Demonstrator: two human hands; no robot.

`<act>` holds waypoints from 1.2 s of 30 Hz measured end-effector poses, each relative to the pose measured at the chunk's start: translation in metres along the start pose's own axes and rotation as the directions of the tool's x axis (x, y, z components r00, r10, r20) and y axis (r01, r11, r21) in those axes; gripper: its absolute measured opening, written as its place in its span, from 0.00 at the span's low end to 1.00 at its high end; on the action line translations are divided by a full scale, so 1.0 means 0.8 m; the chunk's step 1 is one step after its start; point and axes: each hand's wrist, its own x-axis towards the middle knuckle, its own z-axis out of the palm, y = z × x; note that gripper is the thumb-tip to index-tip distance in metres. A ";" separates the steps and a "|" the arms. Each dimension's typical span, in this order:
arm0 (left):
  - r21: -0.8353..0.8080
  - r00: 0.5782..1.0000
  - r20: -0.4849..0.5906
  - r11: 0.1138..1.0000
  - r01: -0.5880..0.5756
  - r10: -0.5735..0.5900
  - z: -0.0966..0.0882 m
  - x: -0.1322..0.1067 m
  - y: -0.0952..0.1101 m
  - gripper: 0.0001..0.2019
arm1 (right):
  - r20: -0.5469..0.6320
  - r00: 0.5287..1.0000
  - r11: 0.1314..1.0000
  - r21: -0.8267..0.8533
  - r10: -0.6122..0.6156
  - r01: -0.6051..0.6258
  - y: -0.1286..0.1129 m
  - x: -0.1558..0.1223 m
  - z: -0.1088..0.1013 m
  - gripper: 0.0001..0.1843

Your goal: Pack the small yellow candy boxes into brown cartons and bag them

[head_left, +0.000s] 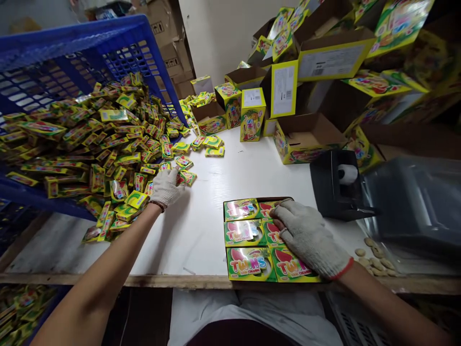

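My left hand point(166, 186), in a white knit glove, is at the near right side of a heap of small yellow-green packs point(118, 129) spilling from a tilted blue crate. Its fingertips close around the left end of one small pack point(188, 178) at the heap's edge. My right hand point(311, 235), gloved with a red cuff edge, lies palm down with fingers stretched over the right side of an open carton point(225, 230). Inside it, TWINS packs point(250, 263) lie face up in two columns; the hand covers part of the right one.
The blue crate point(144, 53) stands on the left of the white table point(205, 211). Yellow cartons point(252, 115), some open, are piled at the back right. Right of the carton are a black tape dispenser point(329, 187), a clear plastic container point(414, 206) and small beige pieces point(376, 259).
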 end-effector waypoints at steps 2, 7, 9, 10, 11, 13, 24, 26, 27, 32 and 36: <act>-0.285 0.998 -0.053 0.958 0.018 -0.034 -0.006 -0.011 0.037 0.27 | -0.101 0.995 0.998 0.050 -0.020 0.025 0.001 0.000 -0.001 0.11; -0.916 0.988 0.151 0.369 0.154 -0.039 -0.021 -0.061 0.169 0.22 | -0.372 0.927 0.915 0.389 0.050 0.107 -0.025 0.014 -0.017 0.25; -0.930 0.963 0.268 0.256 0.264 -0.021 -0.022 -0.076 0.209 0.25 | -0.321 0.942 0.817 0.567 0.097 0.109 -0.037 0.025 -0.031 0.24; -0.921 0.944 0.329 0.215 0.325 -0.014 -0.021 -0.081 0.222 0.25 | -0.275 0.953 0.774 0.628 0.124 0.080 -0.040 0.030 -0.039 0.20; -0.907 0.925 0.381 0.188 0.376 -0.011 -0.020 -0.083 0.230 0.25 | -0.228 0.960 0.745 0.667 0.160 0.035 -0.040 0.035 -0.046 0.16; -0.881 0.892 0.451 0.168 0.442 0.019 -0.015 -0.084 0.237 0.23 | -0.149 0.955 0.710 0.699 0.256 -0.081 -0.034 0.042 -0.059 0.14; -0.882 0.905 0.425 0.229 0.411 0.010 -0.009 -0.094 0.269 0.05 | 0.007 0.991 0.745 0.659 0.135 -0.106 -0.049 0.025 -0.070 0.26; -0.894 0.920 0.391 0.251 0.372 0.033 -0.010 -0.095 0.269 0.06 | -0.057 0.990 0.808 0.585 0.130 -0.072 -0.047 0.025 -0.075 0.25; -0.900 0.935 0.352 0.286 0.329 0.032 -0.011 -0.095 0.266 0.08 | -0.081 0.985 0.818 0.569 0.155 -0.082 -0.041 0.027 -0.077 0.23; -0.764 0.999 0.044 0.645 0.015 0.030 -0.002 -0.091 0.223 0.09 | 0.036 0.974 0.775 0.598 0.225 -0.202 0.018 0.053 -0.073 0.15; -0.677 0.981 0.168 0.735 0.047 0.093 0.023 -0.096 0.197 0.14 | 0.086 0.991 0.806 0.576 0.105 -0.136 0.047 0.073 -0.032 0.15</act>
